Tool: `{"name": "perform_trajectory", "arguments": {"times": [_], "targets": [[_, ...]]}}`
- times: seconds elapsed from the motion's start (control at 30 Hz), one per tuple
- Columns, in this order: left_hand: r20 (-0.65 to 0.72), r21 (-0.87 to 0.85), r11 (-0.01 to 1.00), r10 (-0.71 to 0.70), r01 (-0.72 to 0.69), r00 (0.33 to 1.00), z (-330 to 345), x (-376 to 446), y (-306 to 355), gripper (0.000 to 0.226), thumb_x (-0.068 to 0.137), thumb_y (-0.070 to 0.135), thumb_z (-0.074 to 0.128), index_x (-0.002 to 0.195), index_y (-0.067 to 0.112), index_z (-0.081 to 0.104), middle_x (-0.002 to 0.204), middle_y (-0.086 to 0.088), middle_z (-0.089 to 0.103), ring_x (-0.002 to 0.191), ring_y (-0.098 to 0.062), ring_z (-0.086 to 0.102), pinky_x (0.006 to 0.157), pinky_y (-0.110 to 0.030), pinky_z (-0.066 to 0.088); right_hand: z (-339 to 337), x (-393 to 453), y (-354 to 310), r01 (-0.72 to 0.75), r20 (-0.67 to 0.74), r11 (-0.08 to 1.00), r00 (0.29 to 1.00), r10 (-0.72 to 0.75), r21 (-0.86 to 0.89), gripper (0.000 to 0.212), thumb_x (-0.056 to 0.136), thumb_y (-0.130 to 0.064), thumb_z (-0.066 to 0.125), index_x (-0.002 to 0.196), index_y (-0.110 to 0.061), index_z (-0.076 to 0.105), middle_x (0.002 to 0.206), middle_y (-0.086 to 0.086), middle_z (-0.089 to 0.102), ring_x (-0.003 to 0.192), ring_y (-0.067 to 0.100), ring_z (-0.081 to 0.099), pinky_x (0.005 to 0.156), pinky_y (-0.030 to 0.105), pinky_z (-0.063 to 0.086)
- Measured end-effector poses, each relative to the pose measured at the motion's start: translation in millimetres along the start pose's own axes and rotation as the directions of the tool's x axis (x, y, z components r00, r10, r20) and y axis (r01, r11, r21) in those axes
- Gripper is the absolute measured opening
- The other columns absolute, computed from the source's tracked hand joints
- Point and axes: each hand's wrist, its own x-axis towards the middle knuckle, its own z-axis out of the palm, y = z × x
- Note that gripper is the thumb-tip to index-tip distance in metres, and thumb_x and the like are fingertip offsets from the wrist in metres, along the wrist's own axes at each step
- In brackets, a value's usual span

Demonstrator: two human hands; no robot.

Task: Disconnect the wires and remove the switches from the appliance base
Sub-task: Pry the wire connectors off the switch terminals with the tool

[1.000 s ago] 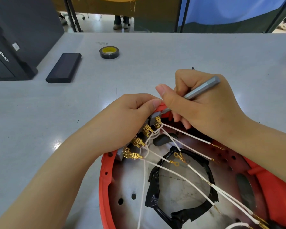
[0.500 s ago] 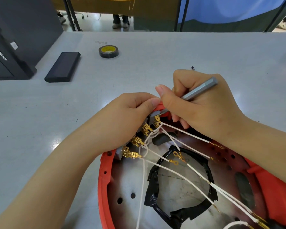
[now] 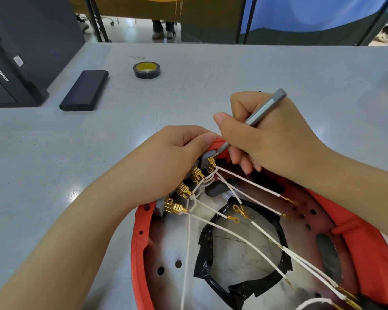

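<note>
The red appliance base (image 3: 139,238) lies open side up at the table's near edge. Grey switches (image 3: 207,158) sit in a row inside its far-left rim, with gold terminals (image 3: 184,190) and white wires (image 3: 251,184) fanning out across the base. My left hand (image 3: 166,162) grips the rim and the switch row from outside, thumb on top. My right hand (image 3: 267,139) holds a grey metal screwdriver (image 3: 264,108) like a pen, its tip at the topmost switch beside the rim. Several wire ends lie loose over the black-taped round opening (image 3: 205,253).
A roll of black tape (image 3: 146,70) and a flat black block (image 3: 85,90) lie on the grey table (image 3: 54,153) at the far left. A black computer case (image 3: 14,52) stands at the left edge. Frame legs and someone's feet show beyond the table.
Almost nothing has moved. The screwdriver handle has tilted slightly more upright while its tip stays at the top switch. My left hand keeps its grip.
</note>
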Motion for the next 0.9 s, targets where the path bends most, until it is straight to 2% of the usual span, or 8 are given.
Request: {"name": "perform_trajectory", "arguments": {"times": [0.2,0.33,0.47,0.53,0.63,0.7,0.9], "targets": [[-0.007,0.004,1.0,0.004,-0.004,1.0,-0.7,0.9,-1.0,0.028,0.097,0.042,0.043,0.09,0.04,0.07,0.096,-0.008,0.071,0.092,-0.028,0.064,0.073,-0.028,0.045,-6.4,14.0,-3.3,-0.116,0.149,0.992,0.983,0.108,0.046,0.039,0.094,-0.014,0.055,0.058,-0.012,0.041,0.044,0.006,0.058,0.028,0.016,0.046,0.029,0.018,0.031],[-0.008,0.019,1.0,0.005,-0.004,1.0,-0.9,1.4,-1.5,0.027,0.096,0.045,0.042,0.09,0.046,0.068,0.097,-0.008,0.072,0.092,-0.027,0.065,0.074,-0.031,0.047,-7.6,19.1,-3.4,-0.158,0.199,0.987,0.968,0.151,0.021,0.038,0.094,-0.015,0.055,0.059,-0.012,0.043,0.044,0.005,0.058,0.029,0.015,0.048,0.03,0.016,0.033],[-0.005,0.014,1.0,0.005,-0.005,1.0,-0.2,0.1,-1.0,0.025,0.095,0.046,0.041,0.089,0.048,0.066,0.099,-0.012,0.07,0.094,-0.03,0.063,0.074,-0.035,0.05,-5.3,14.0,-2.5,-0.116,0.147,0.993,0.983,0.112,0.018,0.037,0.092,-0.018,0.059,0.058,-0.014,0.043,0.043,0.004,0.057,0.028,0.015,0.046,0.031,0.015,0.031],[-0.006,0.009,1.0,0.012,-0.012,1.0,-0.4,-0.4,-0.8,0.024,0.093,0.047,0.041,0.09,0.049,0.064,0.098,-0.011,0.07,0.092,-0.03,0.062,0.069,-0.033,0.049,-4.7,8.7,-1.3,-0.078,0.095,0.997,0.993,0.075,0.023,0.037,0.089,-0.021,0.063,0.058,-0.018,0.044,0.043,0.003,0.058,0.029,0.014,0.047,0.032,0.015,0.032],[0.001,0.012,1.0,0.011,-0.011,1.0,-0.5,0.0,-1.4,0.029,0.094,0.045,0.041,0.094,0.036,0.068,0.098,-0.012,0.07,0.093,-0.032,0.062,0.072,-0.035,0.047,-4.1,3.1,-0.5,-0.029,0.031,1.0,0.999,0.029,0.003,0.033,0.085,-0.027,0.068,0.06,-0.021,0.047,0.046,0.001,0.06,0.031,0.011,0.051,0.034,0.015,0.034],[0.0,0.011,1.0,0.005,-0.005,1.0,-0.5,-0.2,-1.2,0.03,0.095,0.045,0.041,0.094,0.033,0.069,0.099,-0.011,0.07,0.094,-0.032,0.062,0.07,-0.035,0.048,-3.1,2.4,-0.4,-0.017,0.019,1.0,1.0,0.017,-0.009,0.033,0.086,-0.028,0.068,0.061,-0.021,0.047,0.047,0.001,0.061,0.032,0.011,0.052,0.034,0.016,0.035],[0.013,0.011,1.0,-0.007,0.007,1.0,-0.5,-1.1,1.0,0.032,0.096,0.044,0.04,0.098,0.031,0.069,0.102,-0.016,0.069,0.095,-0.034,0.063,0.082,-0.042,0.046,-1.4,-1.9,-1.4,0.027,-0.003,0.995,1.0,-0.028,-0.093,0.034,0.088,-0.029,0.064,0.061,-0.019,0.046,0.048,0.003,0.06,0.033,0.013,0.051,0.035,0.019,0.037]]}}
